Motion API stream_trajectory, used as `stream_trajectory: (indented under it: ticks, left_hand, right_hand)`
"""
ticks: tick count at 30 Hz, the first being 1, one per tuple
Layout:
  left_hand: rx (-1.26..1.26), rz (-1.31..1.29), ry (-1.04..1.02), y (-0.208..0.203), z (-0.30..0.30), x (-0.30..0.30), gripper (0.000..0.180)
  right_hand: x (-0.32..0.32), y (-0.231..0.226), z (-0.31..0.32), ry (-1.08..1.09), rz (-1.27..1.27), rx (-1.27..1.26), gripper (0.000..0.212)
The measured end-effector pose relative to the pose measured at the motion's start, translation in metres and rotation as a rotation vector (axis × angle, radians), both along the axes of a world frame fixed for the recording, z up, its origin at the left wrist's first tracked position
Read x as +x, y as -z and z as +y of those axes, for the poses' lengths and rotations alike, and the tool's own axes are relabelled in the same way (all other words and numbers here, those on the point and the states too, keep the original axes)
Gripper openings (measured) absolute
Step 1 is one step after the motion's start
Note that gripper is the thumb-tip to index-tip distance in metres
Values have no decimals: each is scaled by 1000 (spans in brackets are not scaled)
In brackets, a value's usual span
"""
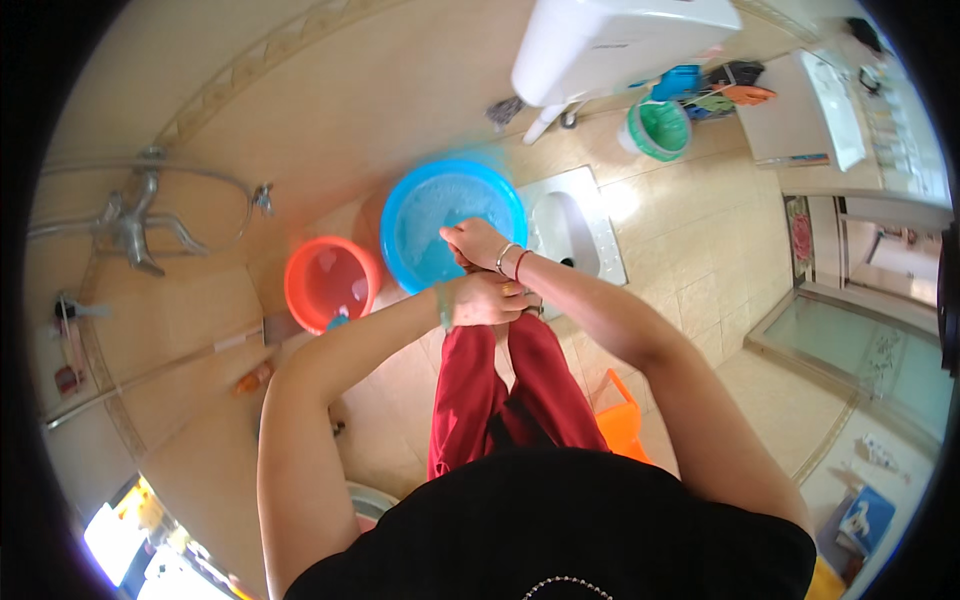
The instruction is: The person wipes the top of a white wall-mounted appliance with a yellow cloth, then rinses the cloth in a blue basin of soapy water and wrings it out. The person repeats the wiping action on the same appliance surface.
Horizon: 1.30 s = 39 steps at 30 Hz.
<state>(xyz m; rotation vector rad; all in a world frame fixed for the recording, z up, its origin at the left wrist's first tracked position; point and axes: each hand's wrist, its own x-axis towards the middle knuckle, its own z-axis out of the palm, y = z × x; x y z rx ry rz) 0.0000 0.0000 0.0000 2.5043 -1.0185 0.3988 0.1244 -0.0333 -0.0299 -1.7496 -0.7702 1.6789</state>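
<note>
From where I'm standing, a round, glossy blue basin [455,170] is sitting on the smooth beige floor tiles [665,265], with cloudy, bubble-flecked water [430,205] filling its bowl. The right hand [476,245] is hovering over the basin's near side, its fingers curling inward; I can't tell whether they're gripping anything. A shiny metal bracelet [503,258] and a thin red cord [521,264] are circling that wrist. The left hand [488,300] is lying just below it in my view, above slick crimson trousers [465,390], with a smooth pale-green bangle [443,305] ringing the wrist; its grip is hidden from me. A round orange-red bucket [300,285] is standing at the basin's left, and a hard, glossy white squat toilet [600,225] is stretching along its right.
</note>
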Motion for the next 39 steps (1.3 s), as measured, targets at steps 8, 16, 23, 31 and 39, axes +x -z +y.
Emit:
stream_trajectory:
  ticks: [8,16,23,31,39]
  left_hand:
    - [-924,101,-1069,-100,3,-3,43]
    - [-2275,810,-684,-126,-4,23,47]
    - [-2040,847,-518,-160,-12,49,53]
    - [-1263,515,-535,-223,-92,113,69]
    - [-1381,343,-622,-222,-134,165,24]
  right_hand:
    - [36,-146,-62,787,732,261,21]
    - [38,-205,-99,565,-568,662,22]
    - [58,-260,-123,826,-254,914,19]
    - [118,-311,-174,757,-716,752,15]
    - [190,-323,-259,1197,-174,795,16]
